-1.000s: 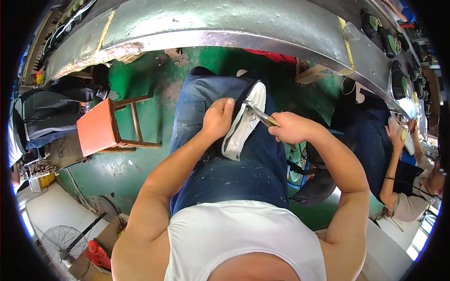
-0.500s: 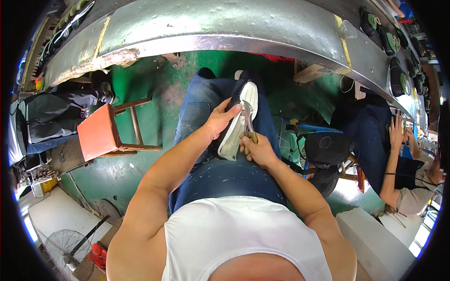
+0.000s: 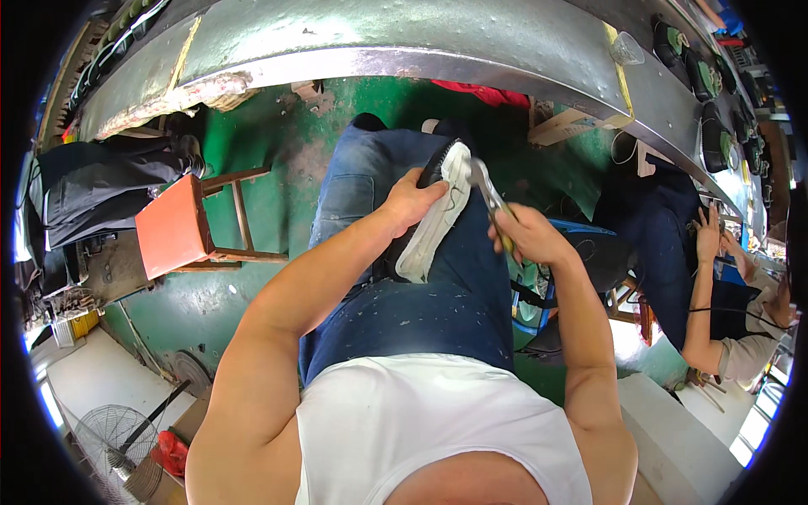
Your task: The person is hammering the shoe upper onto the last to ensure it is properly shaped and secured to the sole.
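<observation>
A dark shoe upper with a pale, whitish underside [image 3: 434,220] lies upturned across my lap, toe end pointing away. My left hand [image 3: 410,203] is closed around its left side, with the thumb pressed onto the underside. In my right hand [image 3: 532,234] is a pair of metal pliers [image 3: 488,187] with yellowish-green handles. Their head is close beside the toe's right edge; whether it touches cannot be told. A thin dark line, like thread or a crease, curves over the pale underside near my left thumb.
A metal-topped workbench [image 3: 353,38] runs across the far side, with several dark shoes [image 3: 715,139] at its right end. An orange-seated stool [image 3: 174,227] stands left. A co-worker's hands [image 3: 711,236] are at the far right. A fan [image 3: 109,442] stands lower left.
My right hand has moved right and slightly farther away, taking the pliers off the shoe's middle to beside its toe. The left hand still holds the shoe, which has shifted slightly.
</observation>
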`<state>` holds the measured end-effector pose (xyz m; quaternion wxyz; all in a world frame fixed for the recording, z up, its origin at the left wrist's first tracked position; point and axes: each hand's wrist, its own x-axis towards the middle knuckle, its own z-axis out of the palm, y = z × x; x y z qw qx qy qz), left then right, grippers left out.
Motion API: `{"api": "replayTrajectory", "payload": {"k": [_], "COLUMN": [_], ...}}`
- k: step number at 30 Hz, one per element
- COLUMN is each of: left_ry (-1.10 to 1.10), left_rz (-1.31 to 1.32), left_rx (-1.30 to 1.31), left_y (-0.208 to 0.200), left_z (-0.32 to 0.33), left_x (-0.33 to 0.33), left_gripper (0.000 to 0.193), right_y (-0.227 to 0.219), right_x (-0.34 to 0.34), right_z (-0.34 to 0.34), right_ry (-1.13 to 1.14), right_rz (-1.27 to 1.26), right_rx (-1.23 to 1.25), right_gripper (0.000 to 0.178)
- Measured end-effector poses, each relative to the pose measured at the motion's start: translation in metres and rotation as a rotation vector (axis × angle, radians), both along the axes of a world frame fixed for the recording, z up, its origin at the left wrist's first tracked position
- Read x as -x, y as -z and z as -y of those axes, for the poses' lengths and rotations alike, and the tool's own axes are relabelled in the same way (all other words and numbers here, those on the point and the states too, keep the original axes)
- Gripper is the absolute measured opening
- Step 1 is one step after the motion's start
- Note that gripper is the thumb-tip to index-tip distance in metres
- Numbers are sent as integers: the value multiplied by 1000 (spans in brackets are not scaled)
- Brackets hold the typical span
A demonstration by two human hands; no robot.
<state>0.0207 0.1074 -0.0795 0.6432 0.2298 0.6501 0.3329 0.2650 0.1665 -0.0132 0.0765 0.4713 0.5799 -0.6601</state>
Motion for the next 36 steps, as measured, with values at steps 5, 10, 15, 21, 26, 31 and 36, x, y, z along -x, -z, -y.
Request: {"api": "replayTrajectory", "payload": {"k": [5, 10, 15, 21, 26, 31, 36], "left_ry": [128, 202, 344, 314, 343, 408, 262], "left_rz": [-116, 164, 189, 185, -227, -46, 183], "left_rx": [13, 218, 172, 132, -34, -337, -299], "left_y": [-3, -18, 8, 5, 10, 15, 32], "left_z": [1, -15, -20, -21, -7, 35, 49], "left_x": [4, 24, 31, 41, 28, 14, 10], "left_gripper": [69, 65, 55, 59, 75, 95, 100], "right_y": [25, 3, -2, 5, 29, 18, -3], "right_x": [40, 0, 9, 32, -1, -16, -3], "right_z": [-4, 16, 51, 52, 84, 72, 94], "right_ry": [-97, -20, -494, -594, -334, -287, -512], "right_rz": [7, 12, -50, 157, 71, 174, 193], "right_rx": [-396, -126, -646, -783, -698, -259, -642], "right_gripper": [36, 29, 36, 39, 39, 33, 39]}}
